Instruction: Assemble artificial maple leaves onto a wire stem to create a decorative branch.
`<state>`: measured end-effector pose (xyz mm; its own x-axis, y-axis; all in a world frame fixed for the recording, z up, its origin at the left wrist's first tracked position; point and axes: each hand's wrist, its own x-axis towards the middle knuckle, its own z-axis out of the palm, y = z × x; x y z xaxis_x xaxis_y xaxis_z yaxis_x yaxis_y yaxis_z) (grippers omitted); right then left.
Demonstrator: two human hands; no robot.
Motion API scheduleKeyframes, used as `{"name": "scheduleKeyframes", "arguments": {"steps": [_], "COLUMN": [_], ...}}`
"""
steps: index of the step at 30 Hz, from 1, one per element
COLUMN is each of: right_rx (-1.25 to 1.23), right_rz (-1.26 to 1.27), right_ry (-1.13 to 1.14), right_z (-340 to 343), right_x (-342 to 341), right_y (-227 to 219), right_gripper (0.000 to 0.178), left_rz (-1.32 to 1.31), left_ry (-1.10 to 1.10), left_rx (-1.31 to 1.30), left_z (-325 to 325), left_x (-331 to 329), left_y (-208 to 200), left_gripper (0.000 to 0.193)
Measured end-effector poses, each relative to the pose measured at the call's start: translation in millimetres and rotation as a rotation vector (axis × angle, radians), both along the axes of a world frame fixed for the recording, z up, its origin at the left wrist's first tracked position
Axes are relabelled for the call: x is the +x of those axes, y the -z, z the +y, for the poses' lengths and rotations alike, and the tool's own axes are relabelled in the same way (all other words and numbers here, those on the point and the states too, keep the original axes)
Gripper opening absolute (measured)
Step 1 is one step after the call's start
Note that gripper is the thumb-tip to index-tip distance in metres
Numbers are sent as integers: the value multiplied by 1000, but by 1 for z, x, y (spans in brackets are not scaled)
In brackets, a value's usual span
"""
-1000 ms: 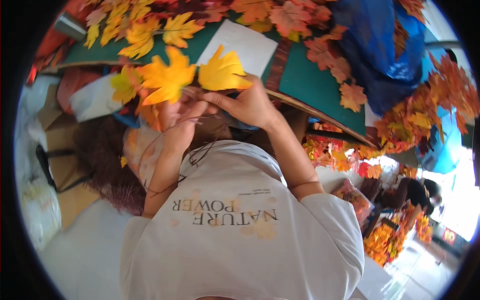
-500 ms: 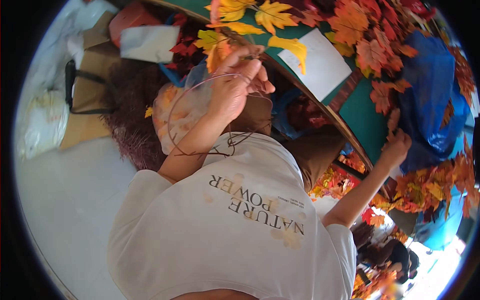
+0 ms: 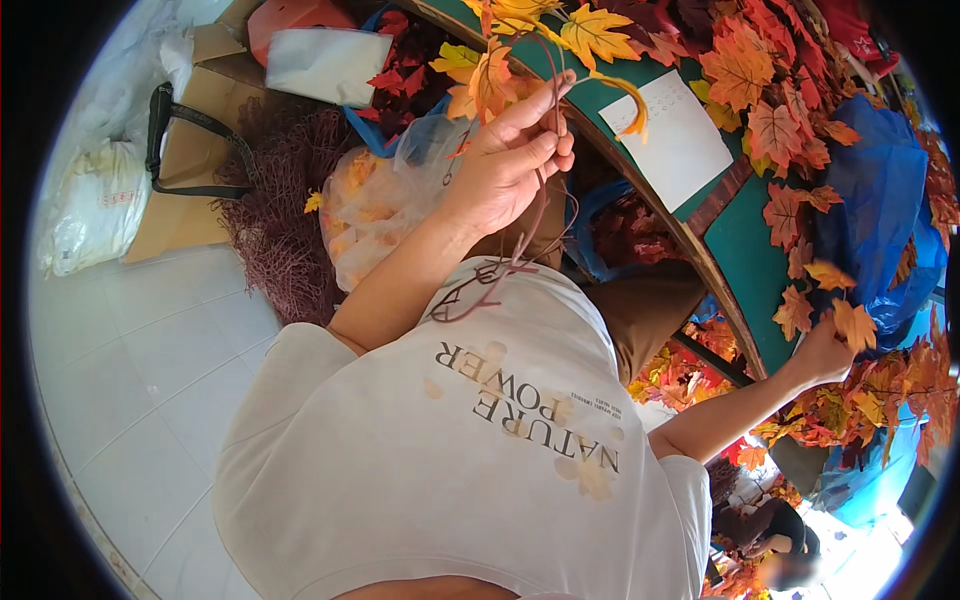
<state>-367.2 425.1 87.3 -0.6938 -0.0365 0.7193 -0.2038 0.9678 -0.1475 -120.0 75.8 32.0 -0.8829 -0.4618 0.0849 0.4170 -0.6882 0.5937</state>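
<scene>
Head view: brown wire stem (image 3: 540, 190) with orange and yellow leaves (image 3: 500, 70) sits pinched tight in the left hand (image 3: 505, 165), above the green tabletop (image 3: 740, 230). Right hand (image 3: 825, 350) is out by the orange leaf pile (image 3: 870, 400), fingers closed on one leaf (image 3: 853, 322).

White short-sleeved T-shirt, dark lettering, brown trousers

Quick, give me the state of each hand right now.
Left hand: closed, pinching a brown wire stem with yellow-orange leaves.
Right hand: reaching into the leaf pile, at an orange leaf; grip cannot be told.
</scene>
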Motion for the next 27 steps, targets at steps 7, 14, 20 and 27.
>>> {"name": "scheduleKeyframes", "arguments": {"steps": [7, 14, 20, 27], "right_rx": [-1133, -1414, -1681, -1515], "right_rz": [-195, -755, -967, -921], "right_ry": [-783, -1190, -1079, -1008], "right_z": [-94, -179, -208, -211], "right_x": [72, 137, 158, 161], "right_y": [-2, 36, 34, 52], "right_gripper": [10, 14, 15, 18], "left_rz": [-85, -146, -253, -301], "left_ry": [-109, 1, -28, -269], "left_rx": [-121, -64, -143, -545], "left_z": [7, 20, 29, 35], "left_x": [1, -6, -7, -19], "left_y": [-2, -10, -7, 5], "left_gripper": [27, 14, 19, 13]}}
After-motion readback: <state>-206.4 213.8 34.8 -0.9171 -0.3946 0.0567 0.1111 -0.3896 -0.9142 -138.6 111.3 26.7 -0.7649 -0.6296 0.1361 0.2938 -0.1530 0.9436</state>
